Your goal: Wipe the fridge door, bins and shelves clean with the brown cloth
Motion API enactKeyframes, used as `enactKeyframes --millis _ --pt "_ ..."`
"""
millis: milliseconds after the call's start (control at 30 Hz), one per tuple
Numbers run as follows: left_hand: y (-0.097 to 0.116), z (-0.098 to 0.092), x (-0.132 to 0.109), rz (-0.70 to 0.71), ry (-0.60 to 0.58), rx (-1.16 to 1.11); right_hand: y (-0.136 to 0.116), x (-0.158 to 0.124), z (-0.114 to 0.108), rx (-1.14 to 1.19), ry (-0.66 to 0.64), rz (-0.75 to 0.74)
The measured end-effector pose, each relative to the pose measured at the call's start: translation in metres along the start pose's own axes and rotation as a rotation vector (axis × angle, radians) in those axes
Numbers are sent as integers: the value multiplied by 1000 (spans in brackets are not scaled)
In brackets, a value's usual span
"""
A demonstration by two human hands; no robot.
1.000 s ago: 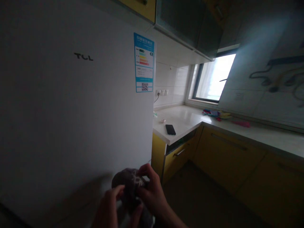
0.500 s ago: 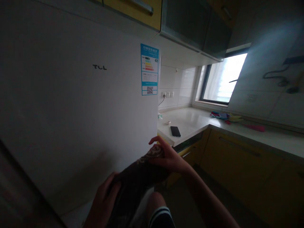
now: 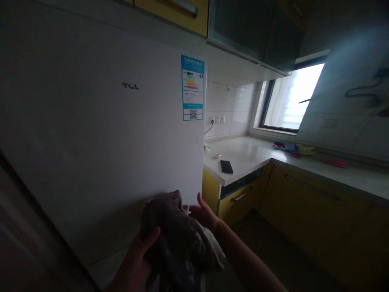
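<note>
At bottom centre, before the refrigerator door:

Dark cloth: one, bunched, faintly patterned. It is held up between both hands, just in front of the lower part of the door. Whether it touches the door cannot be told.

Left hand: enters from the lower edge. The thumb lies over the cloth's near left side and the other fingers are under the fabric, clamped on it.

Right hand: at the cloth's far right edge, touching it. The thumb stands up clear. The remaining fingers are hidden behind the fabric, so their closure cannot be told. The forearm runs down to the lower right.

Refrigerator: white, fills the left half of the view, lettered "TCL" on the door. A blue energy label with a QR code sits at the door's upper right.

Worktop: pale, L-shaped. It begins just beside the refrigerator and turns under the window. On it:
- black phone, flat, near the front edge
- small white object behind the phone, too small to identify
- coloured items, heaped below the window
- pink item, further right

Wall sockets: on the tiled wall, with a cable dropping from the leftmost.

Base cabinets: yellow, with bar handles, under the worktop.

Upper cabinets: dark-fronted, above the worktop.

Lighting: dim, brightest at the window.
</note>
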State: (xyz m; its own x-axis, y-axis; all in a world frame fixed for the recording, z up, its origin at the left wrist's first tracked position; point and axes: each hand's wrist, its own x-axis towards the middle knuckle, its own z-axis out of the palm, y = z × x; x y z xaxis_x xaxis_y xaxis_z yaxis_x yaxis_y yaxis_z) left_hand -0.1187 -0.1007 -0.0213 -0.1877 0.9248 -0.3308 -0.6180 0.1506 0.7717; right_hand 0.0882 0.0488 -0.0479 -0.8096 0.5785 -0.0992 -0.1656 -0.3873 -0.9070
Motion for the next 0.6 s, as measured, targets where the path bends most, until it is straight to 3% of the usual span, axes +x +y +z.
enactKeyframes --millis 133,267,367,467,600 --pt "-5 -20 5 -25 109 162 56 -1 11 25 80 -26" --pt "-7 -36 -2 -43 125 181 70 -2 24 54 -39 114" --pt "-7 -41 -11 -94 80 100 78 -1 31 125 -129 119" --pt "-12 -49 -14 -131 77 86 83 1 40 183 -5 25" --pt "-27 -65 -8 -63 81 52 79 -1 52 156 227 -162"
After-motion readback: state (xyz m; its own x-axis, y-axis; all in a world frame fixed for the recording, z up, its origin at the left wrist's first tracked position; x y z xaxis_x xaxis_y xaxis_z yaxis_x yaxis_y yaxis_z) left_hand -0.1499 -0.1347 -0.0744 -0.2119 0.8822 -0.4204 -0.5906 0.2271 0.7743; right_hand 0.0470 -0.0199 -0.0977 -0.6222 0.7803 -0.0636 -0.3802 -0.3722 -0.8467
